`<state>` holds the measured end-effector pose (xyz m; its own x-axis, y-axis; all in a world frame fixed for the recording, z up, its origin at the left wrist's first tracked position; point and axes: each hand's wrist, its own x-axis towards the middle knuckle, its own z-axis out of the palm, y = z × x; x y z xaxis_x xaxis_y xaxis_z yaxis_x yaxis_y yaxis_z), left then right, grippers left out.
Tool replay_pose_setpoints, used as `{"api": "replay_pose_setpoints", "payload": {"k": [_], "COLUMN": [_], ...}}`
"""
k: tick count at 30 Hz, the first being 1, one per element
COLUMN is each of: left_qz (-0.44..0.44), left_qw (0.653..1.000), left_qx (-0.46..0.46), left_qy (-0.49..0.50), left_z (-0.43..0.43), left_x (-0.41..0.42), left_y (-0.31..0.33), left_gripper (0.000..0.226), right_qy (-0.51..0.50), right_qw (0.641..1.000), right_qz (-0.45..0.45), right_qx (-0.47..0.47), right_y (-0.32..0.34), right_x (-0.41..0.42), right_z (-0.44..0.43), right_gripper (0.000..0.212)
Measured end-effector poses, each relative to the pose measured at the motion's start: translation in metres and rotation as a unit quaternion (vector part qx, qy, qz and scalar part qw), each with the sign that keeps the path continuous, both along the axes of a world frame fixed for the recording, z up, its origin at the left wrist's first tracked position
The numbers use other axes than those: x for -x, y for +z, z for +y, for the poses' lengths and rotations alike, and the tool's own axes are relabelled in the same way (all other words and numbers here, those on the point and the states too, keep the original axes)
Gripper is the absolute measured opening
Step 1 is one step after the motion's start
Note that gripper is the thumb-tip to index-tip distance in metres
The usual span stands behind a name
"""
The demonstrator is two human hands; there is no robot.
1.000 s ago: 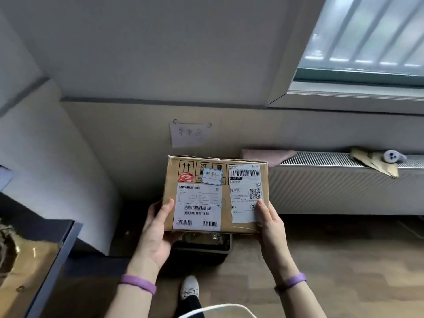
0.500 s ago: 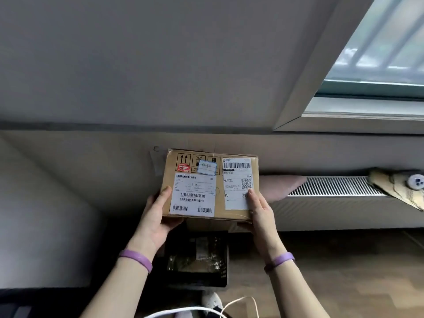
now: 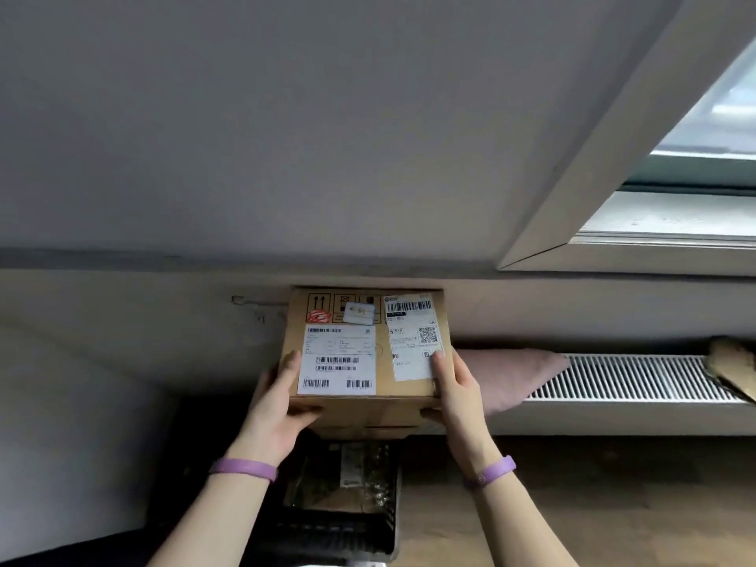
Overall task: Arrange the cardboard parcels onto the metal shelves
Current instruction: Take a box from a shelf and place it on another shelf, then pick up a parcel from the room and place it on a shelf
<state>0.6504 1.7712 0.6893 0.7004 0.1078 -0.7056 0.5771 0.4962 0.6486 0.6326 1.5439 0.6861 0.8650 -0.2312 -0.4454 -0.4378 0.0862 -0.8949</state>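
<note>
Parcel (image 3: 381,354) between left hand (image 3: 278,407), right hand (image 3: 456,392)

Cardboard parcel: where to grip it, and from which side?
Take the cardboard parcel by its two short ends, one from each side, as the left hand and right hand do: thumbs on the labelled top, fingers wrapped round the sides. It is a wide box with flat faces and no handle.

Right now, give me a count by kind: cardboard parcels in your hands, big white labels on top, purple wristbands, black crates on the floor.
cardboard parcel: 1
big white labels: 2
purple wristbands: 2
black crate: 1
Total: 6
</note>
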Motion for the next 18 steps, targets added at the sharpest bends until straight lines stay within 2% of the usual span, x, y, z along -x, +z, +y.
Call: {"api": "replay_pose_setpoints", "payload": {"k": [4,6,8,10,11,13,18], "left_qz": [-0.003,0.005,0.015,0.012,-0.005,-0.059,-0.100], "left_qw": [1.000,1.000,0.998,0.989,0.982,0.969,0.963], "left_qx": [-0.003,-0.014,-0.051,-0.140,-0.185,-0.236,-0.249], "left_qy": [-0.012,-0.007,-0.016,-0.041,-0.047,-0.036,0.017], "left_z": [0.002,0.000,-0.005,-0.008,-0.008,-0.005,0.020], "left_x": [-0.003,-0.003,-0.003,-0.002,-0.002,-0.001,0.033], "left_y": [-0.005,-0.003,0.004,0.018,0.026,0.043,0.085], "left_gripper": [0.059,0.062,0.066,0.070,0.069,0.059,0.031], "right_qy": [0.004,0.011,0.025,0.030,0.030,0.038,0.163], "right_qw": [1.000,0.999,0.989,0.958,0.942,0.936,0.949], "right_qz": [-0.011,-0.001,-0.005,-0.031,-0.060,-0.122,-0.186], "right_qx": [0.004,0.039,0.145,0.285,0.328,0.327,0.197], "right_y": [-0.009,-0.007,0.000,0.016,0.026,0.046,0.087], "right_x": [-0.003,-0.006,-0.009,-0.012,-0.014,-0.018,-0.010], "right_z": [-0.003,-0.004,-0.006,-0.003,0.002,0.018,0.076], "right_gripper": [0.036,0.033,0.036,0.055,0.058,0.051,0.039]}}
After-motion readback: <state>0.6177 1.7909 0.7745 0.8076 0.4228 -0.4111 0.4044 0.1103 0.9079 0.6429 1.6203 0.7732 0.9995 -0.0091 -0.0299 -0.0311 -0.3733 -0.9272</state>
